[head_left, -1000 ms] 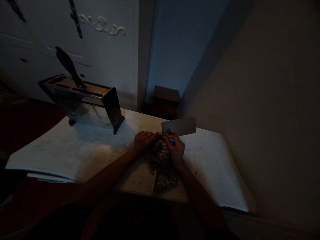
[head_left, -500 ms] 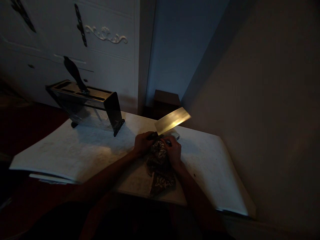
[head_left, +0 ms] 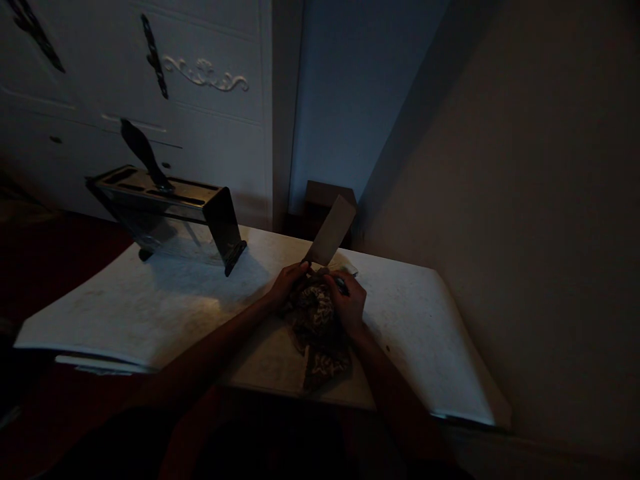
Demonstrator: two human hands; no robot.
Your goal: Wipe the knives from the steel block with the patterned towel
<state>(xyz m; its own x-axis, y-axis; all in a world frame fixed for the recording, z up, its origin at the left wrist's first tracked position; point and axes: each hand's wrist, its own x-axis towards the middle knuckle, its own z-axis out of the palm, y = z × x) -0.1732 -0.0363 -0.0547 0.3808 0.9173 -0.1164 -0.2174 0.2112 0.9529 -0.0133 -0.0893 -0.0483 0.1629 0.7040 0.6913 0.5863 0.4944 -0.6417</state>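
A cleaver [head_left: 331,230] with a broad rectangular blade points up and away over the table's far side. My left hand [head_left: 289,283] is closed around its handle, which is mostly hidden by fingers and cloth. A brown cloth [head_left: 320,310] with a pale leafy pattern lies bunched between my hands, its lower end spread toward the table's front edge. My right hand [head_left: 350,300] pinches the upper part of this cloth near the base of the blade. Something small, dark and shiny shows at the right fingers; its kind is unclear.
On the left of the white table [head_left: 400,313] stands a clear-sided knife block [head_left: 170,220] holding a black-handled knife [head_left: 143,150]. White cabinets [head_left: 215,133] rise behind it. A dark box [head_left: 327,193] sits beyond the far edge, and a wall [head_left: 525,200] borders the right.
The cleaver blade has swung to a steeper angle and no longer catches the bright yellow light. My left hand has shifted its hold, and more of the cloth shows between the hands.
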